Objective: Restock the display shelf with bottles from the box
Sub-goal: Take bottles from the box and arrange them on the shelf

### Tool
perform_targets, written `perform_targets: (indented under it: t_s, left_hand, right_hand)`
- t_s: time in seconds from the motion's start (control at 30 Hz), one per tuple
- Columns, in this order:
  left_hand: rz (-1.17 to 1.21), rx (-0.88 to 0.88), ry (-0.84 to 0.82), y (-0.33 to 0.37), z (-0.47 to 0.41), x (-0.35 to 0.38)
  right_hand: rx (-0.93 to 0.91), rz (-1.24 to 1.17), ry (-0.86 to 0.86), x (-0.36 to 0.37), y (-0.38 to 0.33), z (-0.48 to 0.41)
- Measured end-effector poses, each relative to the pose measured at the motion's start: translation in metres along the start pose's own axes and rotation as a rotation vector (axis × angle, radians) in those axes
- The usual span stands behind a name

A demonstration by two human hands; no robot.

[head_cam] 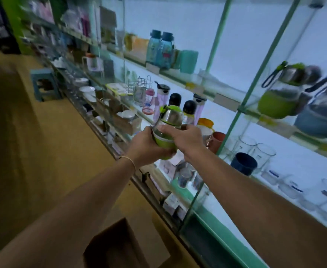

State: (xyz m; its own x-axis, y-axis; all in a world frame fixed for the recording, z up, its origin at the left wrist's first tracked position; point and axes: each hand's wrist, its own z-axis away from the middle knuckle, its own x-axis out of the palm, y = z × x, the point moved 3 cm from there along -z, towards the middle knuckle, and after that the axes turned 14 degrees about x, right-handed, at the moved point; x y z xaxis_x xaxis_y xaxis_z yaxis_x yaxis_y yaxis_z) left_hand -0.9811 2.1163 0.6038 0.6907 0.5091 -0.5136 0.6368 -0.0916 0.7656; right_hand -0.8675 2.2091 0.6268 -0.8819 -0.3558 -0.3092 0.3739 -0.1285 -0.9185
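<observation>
A green bottle (167, 124) with a steel collar and a green lid is held in front of the glass display shelf (226, 105). My left hand (149, 147) grips its green base from below. My right hand (186, 138) holds its middle from the right. The open cardboard box (118, 246) stands on the floor at the bottom, below my arms. On the upper right shelf stand a matching green bottle (278, 97) and a blue one (321, 115).
The glass shelves carry other bottles (160, 47), black-capped bottles (189, 111), mugs (216, 141), glass cups (263, 155) and a wire rack (142, 89). Green uprights (234, 122) divide the shelving. A blue stool (44, 84) stands on the brown floor at the left.
</observation>
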Motion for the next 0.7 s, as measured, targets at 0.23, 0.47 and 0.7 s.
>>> perform_targets:
  t_s: [0.23, 0.47, 0.7]
  left_hand:
    - [0.021, 0.225, -0.039, 0.089, -0.043, 0.036]
    - [0.019, 0.387, -0.078, 0.195, -0.059, 0.106]
    - [0.144, 0.577, -0.160, 0.308, -0.043, 0.190]
  right_hand:
    - [-0.055, -0.040, 0.176, -0.105, -0.040, 0.029]
    - [-0.119, -0.108, 0.334, -0.231, -0.048, 0.063]
    - [-0.134, -0.090, 0.529, -0.361, -0.031, 0.118]
